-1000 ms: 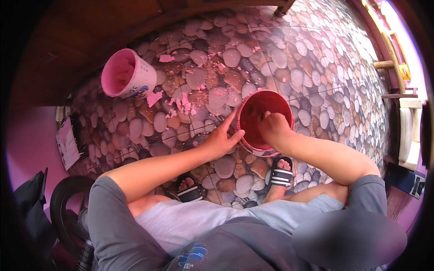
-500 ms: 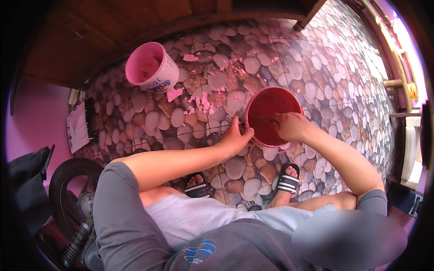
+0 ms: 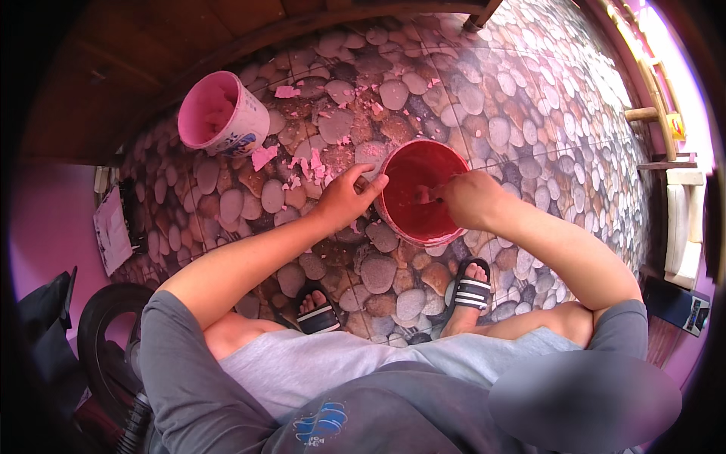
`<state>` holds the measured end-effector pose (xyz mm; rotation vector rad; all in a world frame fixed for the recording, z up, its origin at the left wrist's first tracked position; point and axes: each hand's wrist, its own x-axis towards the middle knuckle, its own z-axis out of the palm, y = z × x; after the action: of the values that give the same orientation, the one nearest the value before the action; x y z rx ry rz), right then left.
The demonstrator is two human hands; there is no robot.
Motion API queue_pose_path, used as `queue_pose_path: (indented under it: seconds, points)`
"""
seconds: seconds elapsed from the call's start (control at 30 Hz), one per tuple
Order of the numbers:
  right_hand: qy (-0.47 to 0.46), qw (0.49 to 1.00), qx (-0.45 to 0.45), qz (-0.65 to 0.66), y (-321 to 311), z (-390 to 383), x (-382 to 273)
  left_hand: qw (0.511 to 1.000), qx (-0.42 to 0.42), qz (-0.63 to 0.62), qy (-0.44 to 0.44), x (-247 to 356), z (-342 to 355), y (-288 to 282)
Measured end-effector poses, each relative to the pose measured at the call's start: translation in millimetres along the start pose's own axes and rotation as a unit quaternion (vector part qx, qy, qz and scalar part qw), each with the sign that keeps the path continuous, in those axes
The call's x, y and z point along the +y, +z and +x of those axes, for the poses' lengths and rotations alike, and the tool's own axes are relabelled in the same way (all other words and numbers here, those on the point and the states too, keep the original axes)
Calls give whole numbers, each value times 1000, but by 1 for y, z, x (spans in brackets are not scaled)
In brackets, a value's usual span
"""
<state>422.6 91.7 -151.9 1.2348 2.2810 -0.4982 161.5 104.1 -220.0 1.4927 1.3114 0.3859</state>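
Observation:
A red bucket (image 3: 412, 155) stands on the pebble-patterned floor ahead of my feet. My left hand (image 3: 352, 197) has thumb and fingers at the left rim, gripping it. Inside the right part of the bucket, my right hand (image 3: 469, 197) holds a small reddish tool (image 3: 422, 195), perhaps a scraper, against the wet red interior; its shape is hard to make out. A white pail (image 3: 249, 117) with a pink-coated inside stands behind and left, and pink flakes (image 3: 264, 157) lie on the floor beside it.
A wooden piece of furniture (image 3: 151, 60) spans the back left. A paint-smeared board (image 3: 110, 227) leans at the left, near a black wheel (image 3: 94, 348). Bamboo railing (image 3: 643, 76) and a cream slab (image 3: 681, 227) line the right. My sandalled feet (image 3: 469, 291) are below the bucket.
The view has shifted to and fro. The red bucket sits slightly further left, with my left hand still at its rim. The tool in my right hand now shows more clearly inside.

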Motion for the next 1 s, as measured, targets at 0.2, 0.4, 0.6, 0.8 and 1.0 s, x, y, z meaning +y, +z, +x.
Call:
queue_pose_path:
  seconds: [0.2, 0.4, 0.6, 0.8, 1.0]
  points:
    - [-63, 997, 8, -51, 19, 8, -3, 994, -58, -92, 7, 6, 2, 5]
    - [-92, 992, -6, -88, 18, 17, -2, 996, -43, -56, 45, 2, 2, 2]
    - [-146, 976, 88, -135, 35, 32, 13, 995, -55, -80, 32, 6, 3, 6]
    - [-101, 983, -20, -150, 5, 42, -5, 995, -40, -87, 35, -3, 3, 7]
    - [44, 995, -61, 64, 18, 35, -16, 995, -44, -82, 26, 7, 3, 8]
